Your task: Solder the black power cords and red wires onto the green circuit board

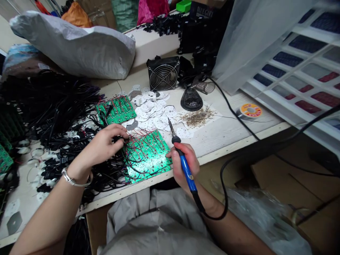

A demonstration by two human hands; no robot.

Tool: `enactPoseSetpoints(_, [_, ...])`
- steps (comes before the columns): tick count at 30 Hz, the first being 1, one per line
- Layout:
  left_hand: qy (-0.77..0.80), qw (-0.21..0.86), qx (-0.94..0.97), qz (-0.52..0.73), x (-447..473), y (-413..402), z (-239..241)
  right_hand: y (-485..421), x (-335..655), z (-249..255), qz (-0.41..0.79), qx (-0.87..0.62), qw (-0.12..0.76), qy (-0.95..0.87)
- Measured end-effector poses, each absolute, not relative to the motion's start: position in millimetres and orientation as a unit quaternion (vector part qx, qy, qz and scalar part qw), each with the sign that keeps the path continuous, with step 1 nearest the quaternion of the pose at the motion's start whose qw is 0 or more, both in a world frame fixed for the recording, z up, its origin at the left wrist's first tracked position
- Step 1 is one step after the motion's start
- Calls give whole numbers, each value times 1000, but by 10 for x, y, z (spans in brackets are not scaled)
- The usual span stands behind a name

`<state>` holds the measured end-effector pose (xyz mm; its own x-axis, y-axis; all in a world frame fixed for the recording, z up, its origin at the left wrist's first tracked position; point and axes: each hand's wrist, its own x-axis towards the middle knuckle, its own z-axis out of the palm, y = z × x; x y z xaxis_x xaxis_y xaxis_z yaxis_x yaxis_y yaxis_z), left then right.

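Right of the white table (220, 131) is a white rack (294, 68) with dark blue and red stuff (288, 59) inside, and a cloudy plastic sheet (241, 39). Low down, right of the table, is brown cardboard (281, 184). Behind the table is a green sack (124, 14). The light looks soft and a bit gray.

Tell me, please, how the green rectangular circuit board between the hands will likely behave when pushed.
The green rectangular circuit board probably moves as one stiff piece, since its edges look straight. The thin black cables crowding its left side look floppy and could drag along. It might also tip off the pale wooden table, whose front edge is close.
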<state>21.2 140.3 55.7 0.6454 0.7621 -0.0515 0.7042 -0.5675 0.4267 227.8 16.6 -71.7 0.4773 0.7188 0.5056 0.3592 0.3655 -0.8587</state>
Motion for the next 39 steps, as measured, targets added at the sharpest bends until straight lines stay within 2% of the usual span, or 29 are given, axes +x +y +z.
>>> enactPoseSetpoints(2, [439,115,889,59,91,1480,606,154,2287,-713,135,-544,663,-496])
enactPoseSetpoints(5, [423,-11,905,-34,-34,1585,567,137,2301,-721,144,-551,663,-485])
enactPoseSetpoints(9, [359,-45,927,-104,-96,1708,451,147,2300,-736,166,-552,663,-477])
enactPoseSetpoints(12, [333,-87,933,-107,-99,1723,452,158,2293,-743,156,-551,678,-460])
enactPoseSetpoints(20, [224,-301,927,-18,-171,1173,755,153,2324,-815,155,-551,669,-474])
enactPoseSetpoints(24, [316,-279,906,-36,-358,857,725,140,2335,-812,162,-559,661,-473])
enactPoseSetpoints(29, [448,-176,876,-23,-656,640,547,130,2366,-808,162,-559,653,-484])
enactPoseSetpoints(33, [475,-109,873,23,-775,458,423,129,2370,-790,163,-555,649,-494])
enactPoseSetpoints(39, [461,-152,873,49,-859,435,413,117,2357,-762,179,-551,661,-477])
